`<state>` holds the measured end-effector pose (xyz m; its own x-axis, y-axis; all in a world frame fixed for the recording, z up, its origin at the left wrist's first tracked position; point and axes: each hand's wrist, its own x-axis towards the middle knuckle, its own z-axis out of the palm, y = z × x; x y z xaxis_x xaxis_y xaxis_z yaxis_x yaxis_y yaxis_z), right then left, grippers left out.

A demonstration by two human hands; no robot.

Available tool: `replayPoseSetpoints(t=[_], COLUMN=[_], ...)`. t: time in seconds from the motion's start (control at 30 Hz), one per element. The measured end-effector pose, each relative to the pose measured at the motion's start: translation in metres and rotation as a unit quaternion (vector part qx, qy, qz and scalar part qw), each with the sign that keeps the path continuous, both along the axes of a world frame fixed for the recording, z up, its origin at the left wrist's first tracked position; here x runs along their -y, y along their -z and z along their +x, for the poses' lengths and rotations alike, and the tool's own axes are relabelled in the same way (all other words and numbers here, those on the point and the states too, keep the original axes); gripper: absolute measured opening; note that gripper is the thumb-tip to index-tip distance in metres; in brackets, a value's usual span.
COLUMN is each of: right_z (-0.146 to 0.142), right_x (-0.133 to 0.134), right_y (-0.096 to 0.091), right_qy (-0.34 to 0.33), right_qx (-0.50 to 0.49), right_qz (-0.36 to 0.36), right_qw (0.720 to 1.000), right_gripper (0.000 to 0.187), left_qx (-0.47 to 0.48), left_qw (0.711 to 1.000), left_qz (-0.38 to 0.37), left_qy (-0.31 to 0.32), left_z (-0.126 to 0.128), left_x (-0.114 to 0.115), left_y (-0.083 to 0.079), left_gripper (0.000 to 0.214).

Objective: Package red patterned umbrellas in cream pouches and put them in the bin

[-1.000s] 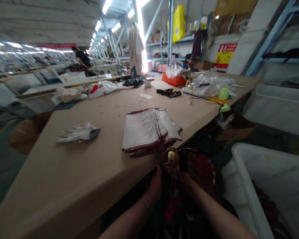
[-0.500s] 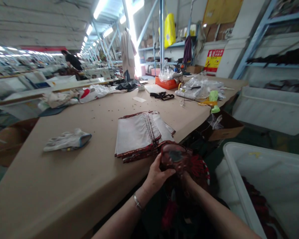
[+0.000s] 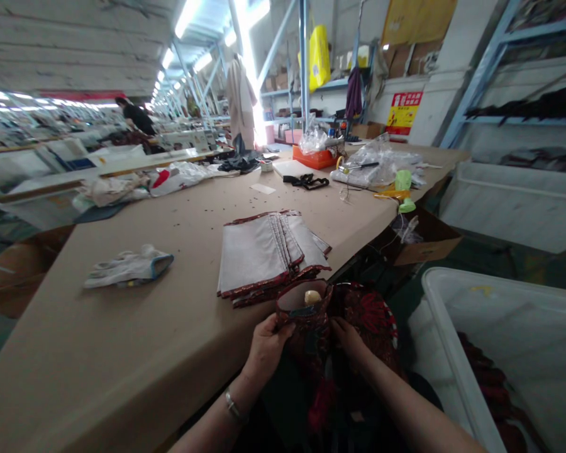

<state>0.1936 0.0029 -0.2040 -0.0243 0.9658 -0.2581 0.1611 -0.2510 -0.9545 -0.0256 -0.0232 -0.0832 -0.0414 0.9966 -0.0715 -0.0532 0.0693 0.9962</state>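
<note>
A dark red patterned fabric piece (image 3: pixel 358 311) with a pale lining hangs at the table's near edge, over my lap. My left hand (image 3: pixel 266 343) is closed on its left rim. My right hand (image 3: pixel 349 336) pinches the cloth just right of that. A small pale yellow object (image 3: pixel 312 297) shows inside the opened top of the piece. Just beyond it on the brown table (image 3: pixel 136 340) lies a stack of folded pale fabric pieces with dark red edging (image 3: pixel 266 251).
A white work glove (image 3: pixel 129 267) lies on the table to the left. A white plastic bin (image 3: pixel 500 340) with dark red cloth stands at my right. Scissors, plastic bags and an orange tray (image 3: pixel 317 157) sit at the far end. A person works far off at the left.
The fabric piece has been turned so its lined opening faces up, with a pale object showing inside. My left hand slid lower on its rim. My head turned slightly.
</note>
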Motion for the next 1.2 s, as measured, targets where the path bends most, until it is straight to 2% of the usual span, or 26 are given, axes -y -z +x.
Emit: replayPoseSetpoints(t=[0.07, 0.13, 0.2, 0.3, 0.37, 0.47, 0.53, 0.6, 0.67, 0.73, 0.83, 0.9, 1.0, 1.03, 1.1, 1.2], right_z=[0.006, 0.008, 0.004, -0.008, -0.014, -0.009, 0.007, 0.029, 0.053, 0.075, 0.103, 0.118, 0.134, 0.138, 0.141, 0.138], right_x=[0.002, 0.000, -0.009, -0.028, -0.037, -0.041, -0.038, -0.033, -0.028, -0.022, -0.007, 0.005, 0.016, 0.017, 0.017, 0.013], right_y=[-0.011, -0.031, -0.060, -0.118, -0.161, -0.223, -0.254, -0.265, -0.253, -0.216, -0.135, -0.079, -0.014, 0.000, 0.016, 0.017], right_qy=[-0.015, -0.066, -0.139, -0.204, -0.174, -0.034, 0.037, 0.071, 0.094, 0.117, 0.150, 0.152, 0.126, 0.129, 0.137, 0.126], right_qx=[-0.015, -0.066, -0.140, -0.204, -0.221, -0.274, -0.282, -0.245, -0.166, -0.065, 0.069, 0.175, 0.256, 0.268, 0.284, 0.306], right_qz=[0.023, 0.074, 0.121, 0.132, 0.162, 0.235, 0.229, 0.194, 0.159, 0.126, 0.066, 0.016, 0.009, 0.006, 0.010, 0.039], right_qw=[1.000, 0.993, 0.973, 0.948, 0.946, 0.932, 0.931, 0.947, 0.969, 0.983, 0.984, 0.973, 0.958, 0.955, 0.949, 0.943], right_gripper=[0.054, 0.061, 0.065, 0.058, 0.048, 0.033, 0.028, 0.028, 0.030, 0.034, 0.044, 0.042, 0.034, 0.036, 0.048, 0.066], left_qx=[0.002, -0.005, -0.020, -0.051, -0.066, -0.068, -0.075, -0.097, -0.130, -0.166, -0.185, -0.194, -0.243, -0.267, -0.318, -0.387], left_qw=[1.000, 0.999, 0.998, 0.990, 0.982, 0.960, 0.947, 0.948, 0.953, 0.955, 0.952, 0.949, 0.934, 0.925, 0.903, 0.873], left_qz=[-0.006, 0.011, 0.057, 0.128, 0.173, 0.273, 0.310, 0.296, 0.256, 0.214, 0.175, 0.159, 0.162, 0.176, 0.215, 0.259], left_qy=[-0.027, -0.034, -0.009, 0.030, 0.025, -0.012, -0.037, -0.064, -0.094, -0.124, -0.169, -0.190, -0.206, -0.206, -0.193, -0.142], left_z=[-0.014, -0.024, -0.025, -0.019, -0.016, -0.022, -0.032, -0.048, -0.068, -0.088, -0.112, -0.122, -0.128, -0.128, -0.129, -0.126], left_x=[0.007, 0.008, 0.003, -0.011, -0.020, -0.027, -0.029, -0.027, -0.023, -0.017, -0.008, -0.004, -0.006, -0.008, -0.014, -0.022], left_y=[-0.005, -0.017, -0.039, -0.086, -0.120, -0.156, -0.165, -0.160, -0.145, -0.126, -0.102, -0.091, -0.080, -0.076, -0.070, -0.062], left_gripper=[0.024, 0.024, 0.023, 0.014, 0.010, 0.012, 0.016, 0.015, 0.016, 0.017, 0.018, 0.018, 0.017, 0.017, 0.017, 0.020])
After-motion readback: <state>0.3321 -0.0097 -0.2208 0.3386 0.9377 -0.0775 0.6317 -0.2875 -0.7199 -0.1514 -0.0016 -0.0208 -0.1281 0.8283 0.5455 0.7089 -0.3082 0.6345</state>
